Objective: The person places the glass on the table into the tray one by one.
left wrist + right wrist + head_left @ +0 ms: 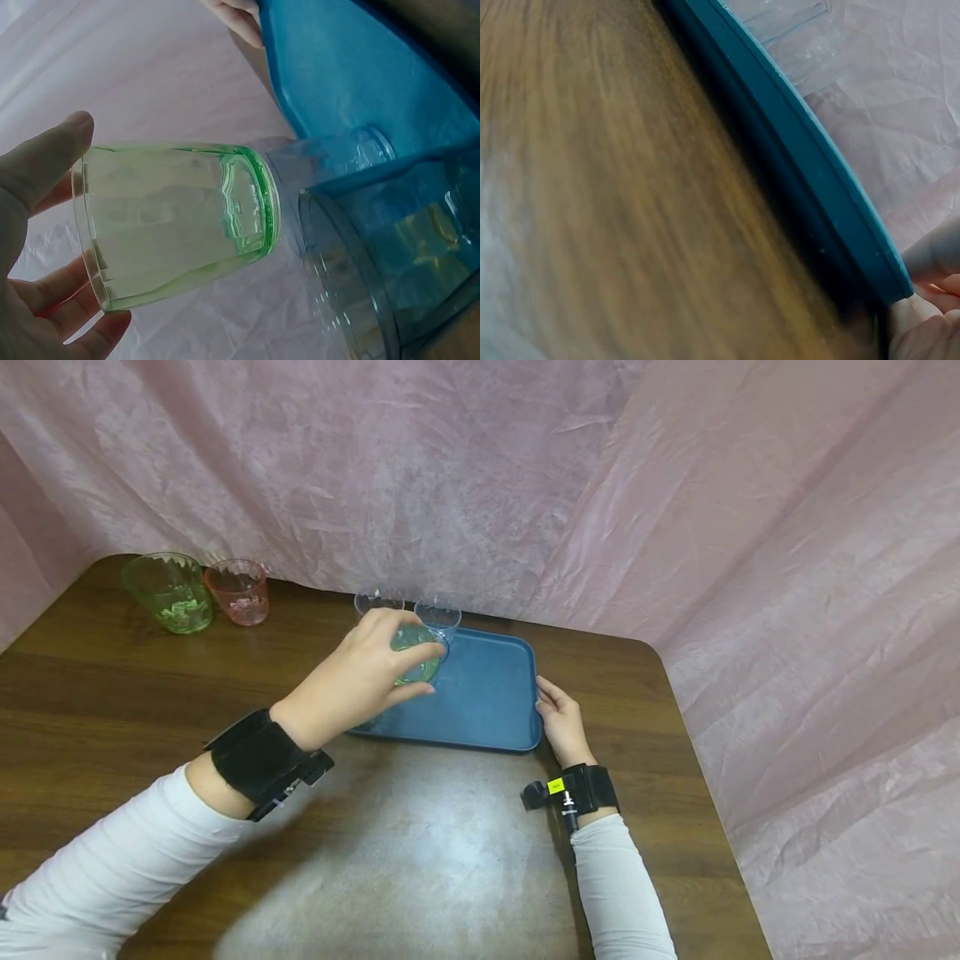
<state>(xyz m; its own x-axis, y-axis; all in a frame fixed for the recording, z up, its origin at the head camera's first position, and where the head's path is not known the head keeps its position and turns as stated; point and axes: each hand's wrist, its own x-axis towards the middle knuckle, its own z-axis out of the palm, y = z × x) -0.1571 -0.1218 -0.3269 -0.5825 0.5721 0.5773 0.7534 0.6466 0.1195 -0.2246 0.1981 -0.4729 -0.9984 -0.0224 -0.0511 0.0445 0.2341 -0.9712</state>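
My left hand (360,672) grips a pale green tumbler (172,225) near its rim, thumb on one side and fingers on the other. In the head view that tumbler overlaps the left half of a blue tray (487,693), much of it behind my fingers. Two clear tumblers, one at the left (371,599) and one at the right (441,612), stand upright at the tray's back edge, partly hidden by my hand. At the tray's right edge, my right hand (562,722) pinches the rim, with the thumb against it in the right wrist view.
Further left at the back of the wooden table (315,877) stand a larger green tumbler (180,602) and a pink tumbler (243,597). A pink curtain (465,468) hangs close behind the table and along its right side.
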